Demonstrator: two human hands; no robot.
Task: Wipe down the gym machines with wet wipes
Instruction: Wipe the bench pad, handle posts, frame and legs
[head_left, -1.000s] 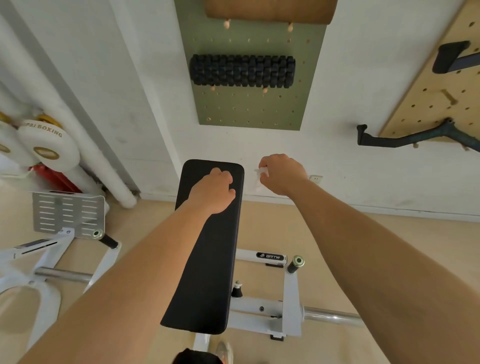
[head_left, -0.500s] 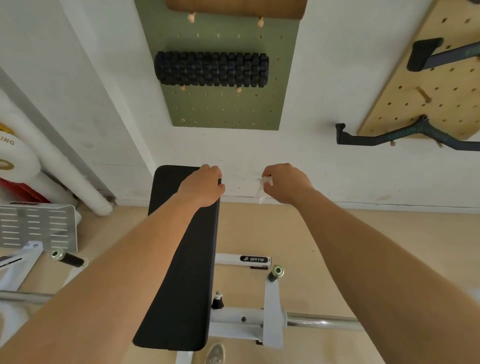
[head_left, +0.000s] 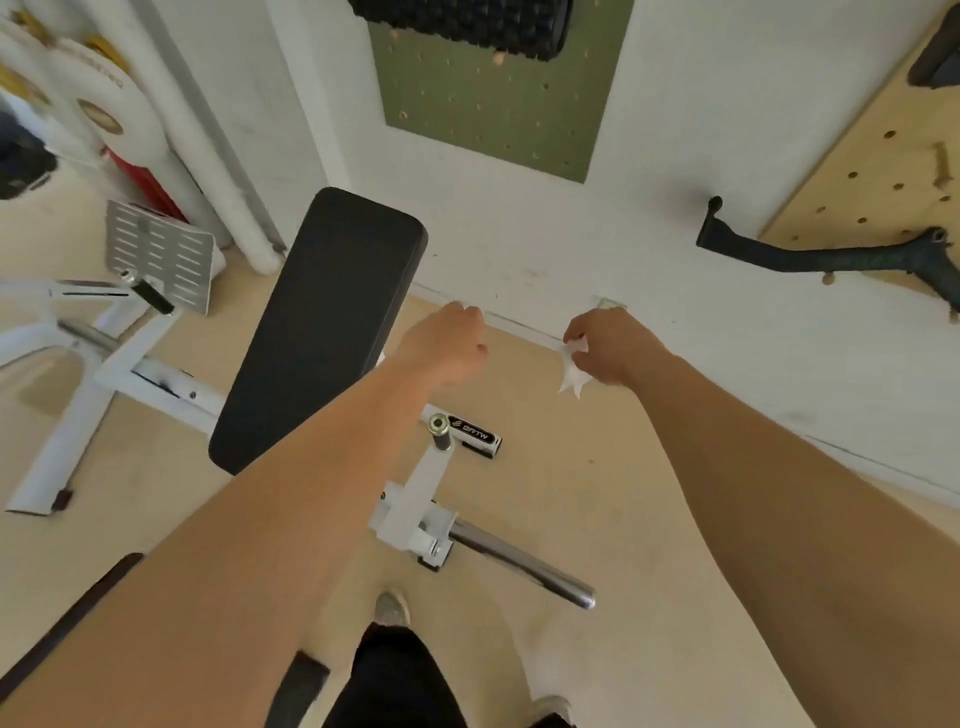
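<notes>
A crumpled white wet wipe (head_left: 571, 370) is pinched in my right grip (head_left: 610, 349). Its loose corners hang below the curled fingers, in the air above the tan floor (head_left: 597, 467) and near the foot of the white wall (head_left: 519, 234). My left grip (head_left: 451, 347) hangs near it but apart from it, fingers curled under with nothing showing in them (only the back of the hand faces the camera). That grip sits just off the right edge of the long black pad (head_left: 322, 322) of a gym machine, and my left forearm crosses the pad's near right corner. The wipe is clear of the pad, off to its right.

Under the pad runs a white frame (head_left: 415, 499) with a chrome bar (head_left: 524, 569) sticking out to the right. To the left stands a second white machine with a slotted metal footplate (head_left: 158, 254). On the wall above, a green pegboard (head_left: 488, 114) carries a black foam roller (head_left: 467, 26). Further right, a wooden pegboard (head_left: 872, 187) holds a dark curved handle (head_left: 810, 257). At the bottom edge are my dark trouser leg (head_left: 395, 680) and a shoe (head_left: 390, 609).
</notes>
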